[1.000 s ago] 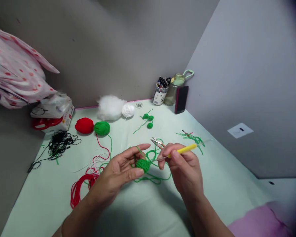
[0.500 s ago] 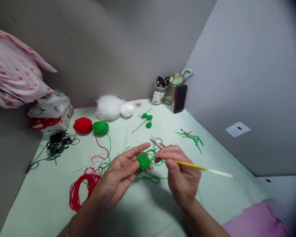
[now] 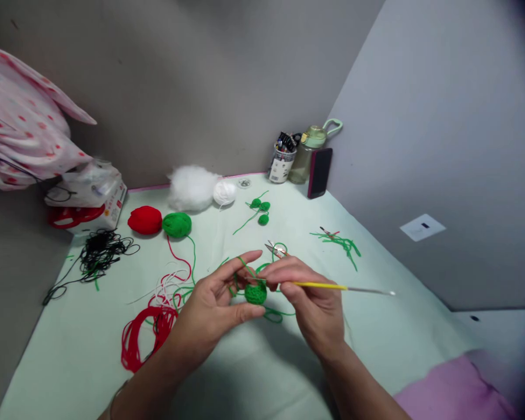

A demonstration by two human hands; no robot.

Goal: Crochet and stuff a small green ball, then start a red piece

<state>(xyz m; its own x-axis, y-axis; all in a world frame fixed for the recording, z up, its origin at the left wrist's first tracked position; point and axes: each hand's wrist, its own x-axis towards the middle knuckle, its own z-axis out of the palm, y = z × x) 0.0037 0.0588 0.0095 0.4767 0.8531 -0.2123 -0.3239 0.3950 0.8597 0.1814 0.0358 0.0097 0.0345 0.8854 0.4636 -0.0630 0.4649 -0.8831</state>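
Observation:
Between the thumb and fingers of my left hand (image 3: pixel 219 300) sits a small green crochet piece (image 3: pixel 256 293), rounded like a little cup. Green yarn (image 3: pixel 246 265) runs over my raised left index finger. My right hand (image 3: pixel 312 303) is closed around a crochet hook (image 3: pixel 321 285) with a yellow grip, whose rear metal end points right. The hook's front tip reaches the top edge of the green piece; the exact stitch is too small to make out. Beyond my hands lie small scissors (image 3: pixel 276 251), partly hidden, among loops of green yarn.
A red yarn ball (image 3: pixel 144 220), a green yarn ball (image 3: pixel 177 224), white stuffing (image 3: pixel 193 188) and a white yarn ball (image 3: pixel 224 192) line the back. Red yarn (image 3: pixel 133 341) and tangled black cord (image 3: pixel 100 254) lie left. A pen cup (image 3: pixel 282 165), bottle (image 3: pixel 301 163) and phone (image 3: pixel 319 173) stand back right.
The hook has swung from pointing up right to nearly level, and its tip has come to the green piece's top edge. My left fingers have turned the piece and my thumb has shifted below it.

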